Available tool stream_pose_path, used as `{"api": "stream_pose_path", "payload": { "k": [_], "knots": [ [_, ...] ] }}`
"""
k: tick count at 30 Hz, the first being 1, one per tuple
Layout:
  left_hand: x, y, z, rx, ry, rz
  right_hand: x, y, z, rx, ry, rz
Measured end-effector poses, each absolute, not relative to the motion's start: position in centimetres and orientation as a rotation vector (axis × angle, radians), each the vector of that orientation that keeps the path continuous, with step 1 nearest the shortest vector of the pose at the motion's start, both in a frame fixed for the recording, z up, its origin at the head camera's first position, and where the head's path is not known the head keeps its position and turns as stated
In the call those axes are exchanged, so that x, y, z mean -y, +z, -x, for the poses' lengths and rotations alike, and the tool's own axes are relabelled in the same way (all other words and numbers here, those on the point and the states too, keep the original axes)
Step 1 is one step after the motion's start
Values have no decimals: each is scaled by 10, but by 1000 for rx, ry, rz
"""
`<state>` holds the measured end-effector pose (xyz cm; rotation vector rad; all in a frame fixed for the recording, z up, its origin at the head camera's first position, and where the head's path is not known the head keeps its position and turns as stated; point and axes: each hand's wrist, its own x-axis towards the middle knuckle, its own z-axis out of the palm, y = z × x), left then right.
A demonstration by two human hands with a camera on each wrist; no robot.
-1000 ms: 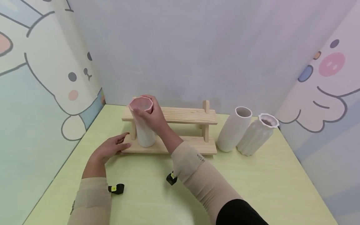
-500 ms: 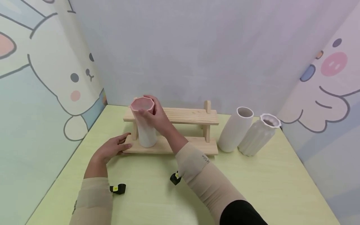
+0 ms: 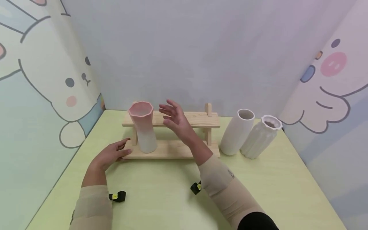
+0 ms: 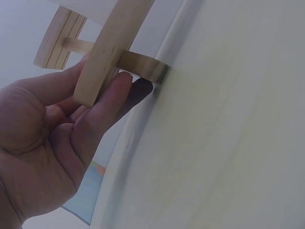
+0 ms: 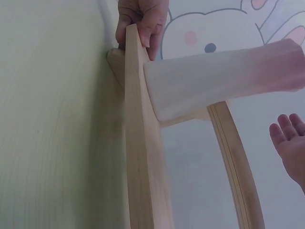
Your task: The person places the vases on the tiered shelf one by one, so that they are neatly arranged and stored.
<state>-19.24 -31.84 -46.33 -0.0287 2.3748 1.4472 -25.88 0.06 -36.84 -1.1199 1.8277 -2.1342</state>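
A pink-to-white vase (image 3: 146, 135) with a faceted rim stands upright on the left part of the lower board of a two-tier wooden shelf (image 3: 175, 149). My left hand (image 3: 110, 154) holds the left end of that lower board. In the left wrist view, its thumb and fingers (image 4: 116, 93) pinch the board's end from both sides. Just right of the vase, my right hand (image 3: 179, 123) is raised in front of the upper board, its fingers spread and holding nothing. The right wrist view shows the vase (image 5: 205, 78) with its base on the board, apart from the right hand (image 5: 293, 150).
Right of the shelf, a smooth white vase (image 3: 237, 133) and a ribbed white vase (image 3: 260, 138) with a scalloped rim stand side by side on the pale yellow table (image 3: 161, 204). A grey backdrop (image 3: 189, 57) rises behind, with cartoon-printed panels at both sides.
My right hand has let go of the pink-and-white vase and moved away to the right, its fingers opening. The vase stays on the lower board, and the left hand keeps its hold.
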Motion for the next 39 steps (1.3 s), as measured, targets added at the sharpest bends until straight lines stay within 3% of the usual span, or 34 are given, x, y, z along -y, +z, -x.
{"api": "stream_pose_path", "payload": {
  "k": [21, 39],
  "knots": [
    [319, -464, 194, -2377, 1420, 37, -110, -356, 208, -2053, -2106, 1454],
    [321, -466, 193, -2360, 1442, 22, -156, -340, 194, -2061, -2190, 1644]
  ]
}}
